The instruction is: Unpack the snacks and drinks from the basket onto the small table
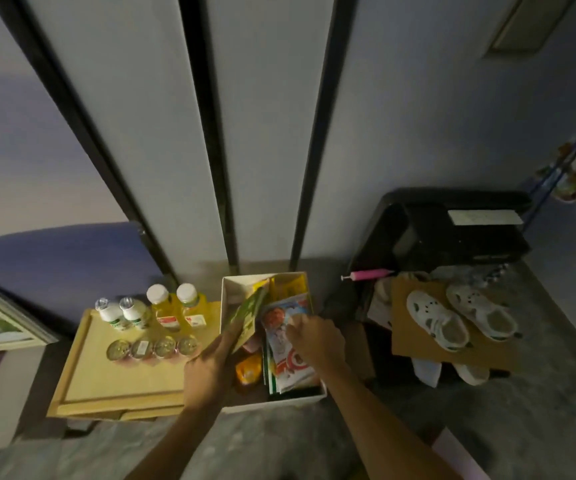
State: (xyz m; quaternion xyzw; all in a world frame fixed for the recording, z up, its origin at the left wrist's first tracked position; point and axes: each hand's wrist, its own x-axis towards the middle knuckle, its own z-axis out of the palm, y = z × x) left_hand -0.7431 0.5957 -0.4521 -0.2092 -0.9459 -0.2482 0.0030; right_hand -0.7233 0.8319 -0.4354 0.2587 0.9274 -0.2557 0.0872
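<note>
Left hand (pixel 207 365): fingers curled round the green packet (pixel 249 311), holding it tilted over the basket's left wall, on the table side.
Right hand (pixel 314 337): fingers bent onto the red-and-white packet (pixel 276 337) inside the basket. I can't tell if it grips or only rests.
Basket (pixel 225 289): white, just beside the table's right edge. It holds more packets on edge, an orange packet (pixel 248 370) low down and a yellow packet (pixel 290 287) at the back.
Table (pixel 117 379): back row is white bottles (pixel 122 311) and yellow bottles (pixel 175 306). A row of cups (pixel 153 348) stands in front, with bare wood nearer me.
Step, my read: green packet goes out to the table.
How I'd run it: lift it clear of the basket wall, carry it left and low, and lay it flat on the bare wood in front of the cups.
Right hand's job: pin the remaining packets so they don't drag out with it.
Risk: sweeping too far back knocks over cups or bottles.
</note>
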